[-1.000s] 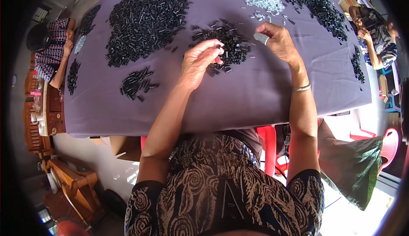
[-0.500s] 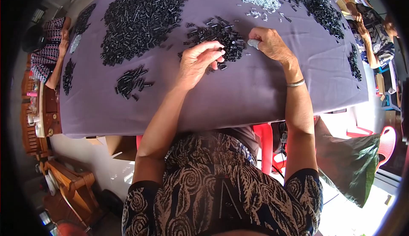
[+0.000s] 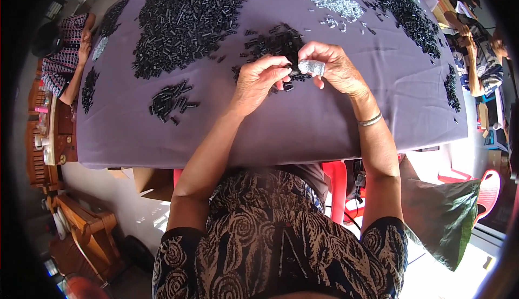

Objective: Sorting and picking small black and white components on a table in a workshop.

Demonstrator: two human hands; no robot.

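Over a purple tablecloth [image 3: 324, 121] near a red chair [image 3: 489, 195], the left hand [image 3: 258, 80] pinches a small black piece [image 3: 292, 68] above a black pile [image 3: 275, 42], the right hand [image 3: 338, 71] curled close beside, its hold unclear

Reads as a home room doubling as a workshop. Workshop side: cloth-covered surface [image 3: 313, 129], heap of small black parts [image 3: 186, 26] beyond and left of the left hand [image 3: 262, 80], heap of small pale pieces [image 3: 335, 4] beyond the right hand [image 3: 338, 72], a co-worker [image 3: 476, 72] far right of it. Home side: wooden furniture [image 3: 100, 224] well left of the left hand, red plastic chair [image 3: 488, 193] well right of the right hand.
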